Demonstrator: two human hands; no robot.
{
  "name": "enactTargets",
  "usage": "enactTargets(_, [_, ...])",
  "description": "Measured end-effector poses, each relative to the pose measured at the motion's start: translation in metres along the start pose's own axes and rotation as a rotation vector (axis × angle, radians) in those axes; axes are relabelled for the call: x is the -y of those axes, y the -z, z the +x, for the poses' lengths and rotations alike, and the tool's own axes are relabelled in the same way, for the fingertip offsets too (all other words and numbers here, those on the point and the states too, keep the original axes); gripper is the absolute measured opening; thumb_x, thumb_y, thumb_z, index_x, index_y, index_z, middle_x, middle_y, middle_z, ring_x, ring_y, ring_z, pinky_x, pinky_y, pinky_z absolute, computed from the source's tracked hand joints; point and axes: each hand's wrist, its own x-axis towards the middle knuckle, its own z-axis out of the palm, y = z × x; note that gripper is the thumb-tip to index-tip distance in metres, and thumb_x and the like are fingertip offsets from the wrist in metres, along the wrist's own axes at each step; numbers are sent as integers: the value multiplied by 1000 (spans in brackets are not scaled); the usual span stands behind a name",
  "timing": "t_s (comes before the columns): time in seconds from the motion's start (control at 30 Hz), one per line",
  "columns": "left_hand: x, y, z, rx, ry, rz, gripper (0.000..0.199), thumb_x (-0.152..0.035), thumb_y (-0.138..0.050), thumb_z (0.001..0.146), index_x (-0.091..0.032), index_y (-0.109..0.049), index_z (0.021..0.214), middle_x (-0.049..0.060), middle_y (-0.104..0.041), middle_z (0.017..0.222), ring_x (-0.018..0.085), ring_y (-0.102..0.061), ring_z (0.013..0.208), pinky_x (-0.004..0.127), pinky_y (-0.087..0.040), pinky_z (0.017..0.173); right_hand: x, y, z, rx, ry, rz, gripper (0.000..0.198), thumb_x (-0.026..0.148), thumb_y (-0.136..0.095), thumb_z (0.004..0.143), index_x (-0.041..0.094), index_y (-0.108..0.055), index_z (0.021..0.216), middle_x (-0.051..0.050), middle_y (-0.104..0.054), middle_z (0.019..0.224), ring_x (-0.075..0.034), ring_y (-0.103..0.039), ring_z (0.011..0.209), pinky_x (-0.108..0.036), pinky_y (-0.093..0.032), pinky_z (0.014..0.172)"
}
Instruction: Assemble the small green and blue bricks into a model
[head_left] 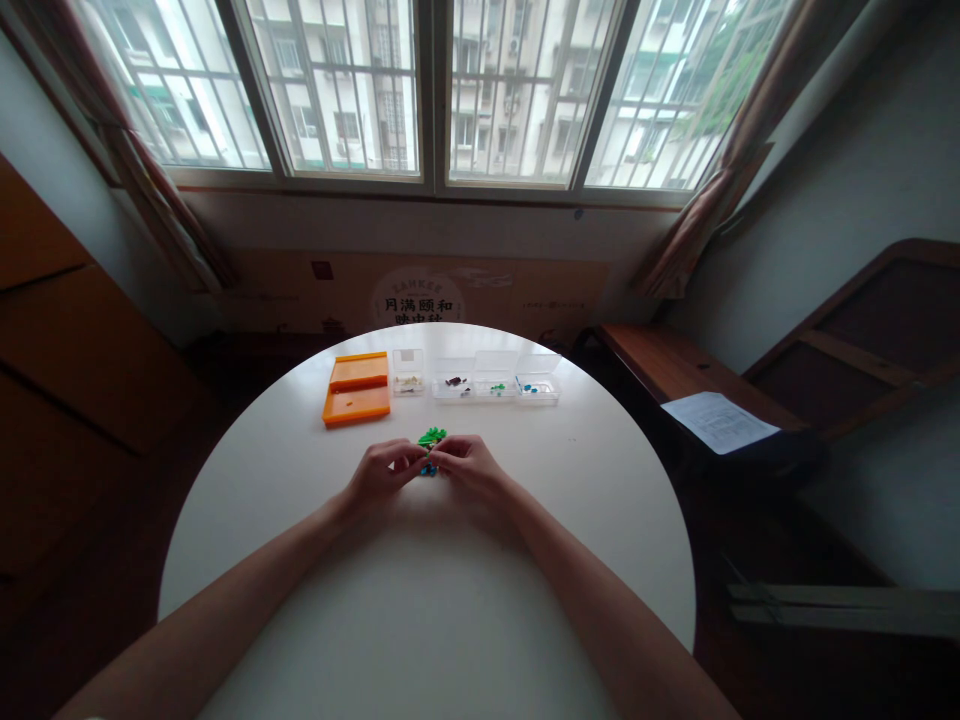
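Observation:
Between my two hands, over the middle of the white table (pixel 420 620), is a small brick model (pixel 433 437) with green pieces on top and blue ones low down. My left hand (pixel 386 468) grips it from the left with thumb and fingers pinched together. From the right, my right hand (pixel 469 460) pinches at its front. The fingertips of both hands nearly meet and hide part of the model. Whether a loose piece sits between the fingers is too small to tell.
Behind my hands stand an orange tray (pixel 357 412), a small clear box (pixel 408 390) with pale pieces, and a row of open clear boxes (pixel 495 397) holding dark, green and blue pieces. A paper sheet (pixel 720 421) lies on a wooden bench (pixel 667 360) to the right.

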Motion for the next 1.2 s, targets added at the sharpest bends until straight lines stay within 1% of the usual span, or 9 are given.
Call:
enactTargets(0.6, [-1,0,0,11,3,-1,18,-28,-57,83,-13,-68,83,2,-61,63,7,-49,51,17,-42,51,0,1,-1,20,7,-15,37,46,-71,65,10,-67,74,-1,-57,57,-8,-47,51,-22,-34,49])
enactTargets(1.2, [1,-1,-1,-25,12,-14,12,-24,-61,81,-13,-66,82,1,-60,64,7,-51,51,16,-43,51,-3,1,0,3,-7,11,37,45,-73,62,11,-69,74,-1,-59,58,-9,-48,50,-22,-36,50])
